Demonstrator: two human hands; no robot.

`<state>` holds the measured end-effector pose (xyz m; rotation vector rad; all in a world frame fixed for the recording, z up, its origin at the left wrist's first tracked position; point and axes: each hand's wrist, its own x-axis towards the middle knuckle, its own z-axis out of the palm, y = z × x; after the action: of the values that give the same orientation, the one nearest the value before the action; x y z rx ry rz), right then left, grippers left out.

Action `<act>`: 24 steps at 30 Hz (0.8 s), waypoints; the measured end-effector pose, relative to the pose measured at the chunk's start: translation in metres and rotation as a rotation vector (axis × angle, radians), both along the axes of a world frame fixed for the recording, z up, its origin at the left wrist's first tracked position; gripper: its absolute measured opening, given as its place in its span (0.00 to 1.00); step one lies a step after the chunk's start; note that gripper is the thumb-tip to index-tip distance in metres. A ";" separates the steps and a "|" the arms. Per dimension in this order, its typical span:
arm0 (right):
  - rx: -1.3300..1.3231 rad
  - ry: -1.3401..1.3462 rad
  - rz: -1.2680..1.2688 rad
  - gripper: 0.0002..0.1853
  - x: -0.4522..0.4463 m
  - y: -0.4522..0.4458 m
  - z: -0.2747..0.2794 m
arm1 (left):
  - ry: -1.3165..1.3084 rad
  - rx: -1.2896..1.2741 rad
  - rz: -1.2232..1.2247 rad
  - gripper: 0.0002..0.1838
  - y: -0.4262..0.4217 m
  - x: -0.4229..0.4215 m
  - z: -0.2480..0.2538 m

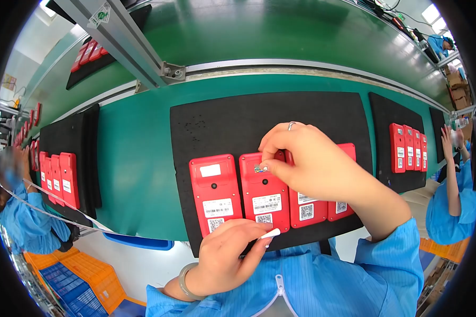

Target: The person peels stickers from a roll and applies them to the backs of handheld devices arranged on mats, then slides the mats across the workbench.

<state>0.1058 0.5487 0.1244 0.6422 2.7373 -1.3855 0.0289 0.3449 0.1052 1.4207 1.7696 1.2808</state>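
Several red devices lie side by side on a black foam mat (322, 113), with labels and QR codes facing up. The leftmost red device (213, 199) has a white sticker near its top. My right hand (296, 158) is over the upper part of the second red device (264, 190), thumb and forefinger pinched at a small recess showing coloured bits; whatever they grip is too small to name. Below, near that device's lower edge, my left hand (230, 256) pinches a small white strip (270, 233) between thumb and forefinger. My right forearm partly covers the other two devices.
More red devices lie on black mats at the left (69, 179) and right (397, 148). Co-workers in blue sit on both sides. A metal post (121, 42) rises beyond the mat. Orange crates (98, 280) and a blue tray (137, 242) are at lower left.
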 end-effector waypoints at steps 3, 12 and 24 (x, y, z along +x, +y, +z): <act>0.271 0.074 -0.002 0.05 0.004 -0.007 0.000 | 0.043 0.024 -0.001 0.08 0.001 0.000 0.001; -0.377 0.306 0.034 0.06 0.044 -0.037 0.015 | -0.399 0.054 0.144 0.10 -0.016 0.013 0.015; -0.361 0.387 0.060 0.08 0.079 -0.052 0.015 | -0.477 -0.020 0.152 0.10 -0.008 0.036 0.017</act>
<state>0.1852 0.4967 0.1398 0.2938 2.6128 -2.1080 0.0647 0.3370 0.1225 0.8826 1.5727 1.5236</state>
